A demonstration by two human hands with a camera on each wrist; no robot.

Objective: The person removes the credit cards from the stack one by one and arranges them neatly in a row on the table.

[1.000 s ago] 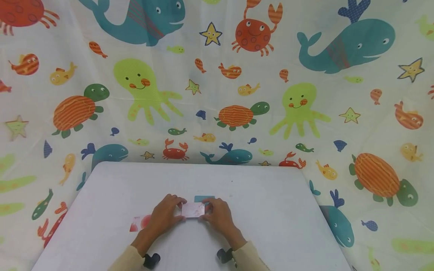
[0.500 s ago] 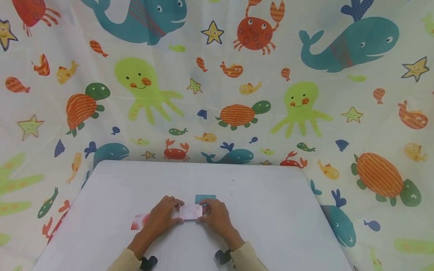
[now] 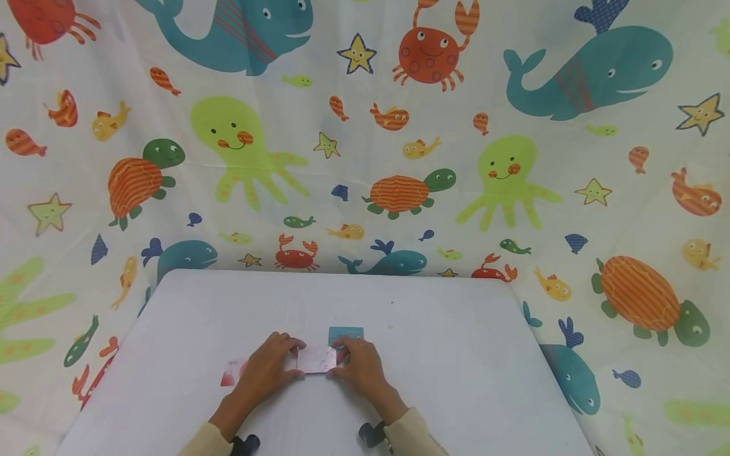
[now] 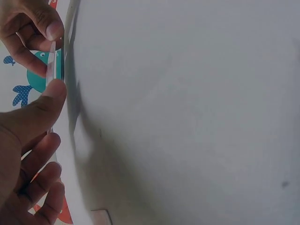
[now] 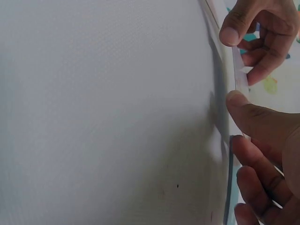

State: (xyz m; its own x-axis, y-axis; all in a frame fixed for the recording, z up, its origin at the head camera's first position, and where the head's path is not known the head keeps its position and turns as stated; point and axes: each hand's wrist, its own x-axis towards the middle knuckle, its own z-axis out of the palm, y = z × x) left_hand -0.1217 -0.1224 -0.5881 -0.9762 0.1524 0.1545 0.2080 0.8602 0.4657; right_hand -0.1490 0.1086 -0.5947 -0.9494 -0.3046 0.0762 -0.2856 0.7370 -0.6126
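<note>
A pale pink card (image 3: 317, 360) with a faint print is held level between both hands, close over the white table. My left hand (image 3: 267, 365) pinches its left end between thumb and fingers, and my right hand (image 3: 362, 367) pinches the right end the same way. Both wrist views show the card (image 4: 50, 68) nearly edge-on, a thin strip. Just behind the right fingers lies a teal card (image 3: 346, 333), its near part covered by them. Left of the left wrist, a red-and-white card (image 3: 230, 372) lies partly hidden by that hand.
The white table (image 3: 456, 354) reaches back to a curtain (image 3: 365, 139) printed with sea animals. Dark wrist-camera mounts (image 3: 372, 434) sit at both sleeves, low over the table's near side.
Both hands have drawn the pink card slightly left and toward the body. The left hand now covers more of the red-and-white card. Slightly more of the teal card shows.
</note>
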